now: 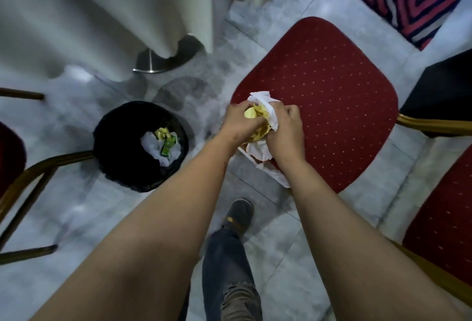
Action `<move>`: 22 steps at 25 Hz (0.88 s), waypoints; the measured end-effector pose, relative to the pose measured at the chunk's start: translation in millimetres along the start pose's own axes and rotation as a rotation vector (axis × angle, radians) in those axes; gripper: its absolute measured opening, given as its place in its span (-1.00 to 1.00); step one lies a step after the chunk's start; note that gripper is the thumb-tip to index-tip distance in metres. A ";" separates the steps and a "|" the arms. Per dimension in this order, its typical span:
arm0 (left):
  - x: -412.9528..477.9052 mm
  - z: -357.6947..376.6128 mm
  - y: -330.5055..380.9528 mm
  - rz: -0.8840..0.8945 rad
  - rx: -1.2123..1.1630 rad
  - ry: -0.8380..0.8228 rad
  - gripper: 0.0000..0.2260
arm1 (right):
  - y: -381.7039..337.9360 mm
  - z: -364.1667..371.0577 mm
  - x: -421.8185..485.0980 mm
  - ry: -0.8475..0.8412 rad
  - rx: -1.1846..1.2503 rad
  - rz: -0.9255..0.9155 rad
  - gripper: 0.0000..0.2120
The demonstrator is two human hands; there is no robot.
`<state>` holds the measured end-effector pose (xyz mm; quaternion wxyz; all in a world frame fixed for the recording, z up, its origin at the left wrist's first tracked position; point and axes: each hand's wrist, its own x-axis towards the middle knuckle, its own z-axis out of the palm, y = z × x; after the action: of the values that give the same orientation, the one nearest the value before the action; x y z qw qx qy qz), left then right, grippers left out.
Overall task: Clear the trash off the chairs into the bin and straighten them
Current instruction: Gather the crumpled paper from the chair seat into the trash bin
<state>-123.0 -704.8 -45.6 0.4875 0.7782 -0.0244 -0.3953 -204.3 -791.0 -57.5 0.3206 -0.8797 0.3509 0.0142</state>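
A red dotted chair seat (324, 96) fills the middle right. At its near left corner lies a bundle of crumpled white and yellow paper trash (259, 114). My left hand (242, 123) and my right hand (284, 133) are both closed around that bundle, pressing it together from either side. More white paper (274, 172) hangs off the seat edge below my right wrist. A black round bin (115, 139) stands on the floor to the left, holding white, yellow and green trash (163, 146).
A second red chair seat (444, 218) sits at the right edge, and a gold chair frame (38, 170) at the left, touching the bin. A white tablecloth (102, 14) hangs over a metal table base (163, 59). My shoe (238, 214) is on the marble floor.
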 end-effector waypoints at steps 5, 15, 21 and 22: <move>-41.2 -115.1 -73.3 -0.147 -0.084 0.086 -0.78 | -86.7 84.2 -53.9 -0.178 0.016 -0.109 -0.50; -41.4 -253.4 -205.8 -0.392 -0.185 0.241 -0.65 | -171.7 246.8 -85.5 -0.442 0.132 -0.113 -0.44; 3.2 -253.1 -240.6 -0.456 -0.238 0.286 -0.51 | -152.3 285.9 -51.1 -0.477 0.081 -0.128 -0.39; 10.7 -252.2 -245.8 -0.465 -0.256 0.285 -0.48 | -146.7 291.1 -45.1 -0.500 0.070 -0.124 -0.37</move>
<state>-39.9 -394.2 -189.6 0.4765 0.7428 0.2731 -0.3829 -88.2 -516.1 -196.0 0.4277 -0.8572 0.2062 0.1993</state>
